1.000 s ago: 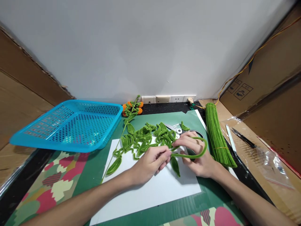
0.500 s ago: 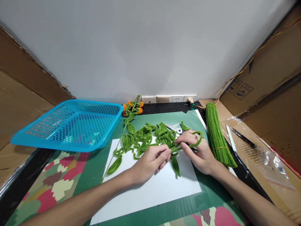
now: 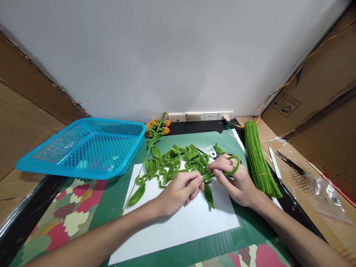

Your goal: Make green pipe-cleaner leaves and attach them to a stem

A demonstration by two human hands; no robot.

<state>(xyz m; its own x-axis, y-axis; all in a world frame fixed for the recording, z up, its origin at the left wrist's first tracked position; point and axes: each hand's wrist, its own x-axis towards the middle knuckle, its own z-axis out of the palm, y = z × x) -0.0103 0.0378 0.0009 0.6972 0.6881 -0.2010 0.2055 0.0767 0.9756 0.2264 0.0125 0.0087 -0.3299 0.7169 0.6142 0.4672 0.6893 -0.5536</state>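
Between my two hands is a green pipe cleaner (image 3: 236, 166), bent into a loop that curls over my right fingers. My left hand (image 3: 182, 191) pinches its end with thumb and forefinger. Close beside, my right hand (image 3: 232, 180) grips the same fuzzy stem between thumb and fingers. A pile of coiled green pipe-cleaner pieces (image 3: 169, 159) lies just behind on white paper (image 3: 172, 230). One leaf shape (image 3: 208, 195) rests below my fingertips, and another leaf (image 3: 136, 194) is at the left. Behind my right hand, scissors (image 3: 213, 153) are partly hidden.
A blue perforated basket (image 3: 122, 168) stands at the left. Behind it lie orange flowers (image 3: 167, 130) on a green stem. On the right are a banded bundle of green pipe cleaners (image 3: 260, 159), dark tweezers (image 3: 292, 163) and a plastic bag (image 3: 325, 200). Cardboard walls flank both sides.
Hardly anything differs. The whole view has shifted slightly, and both hands keep nearly the same hold on the pipe cleaner.
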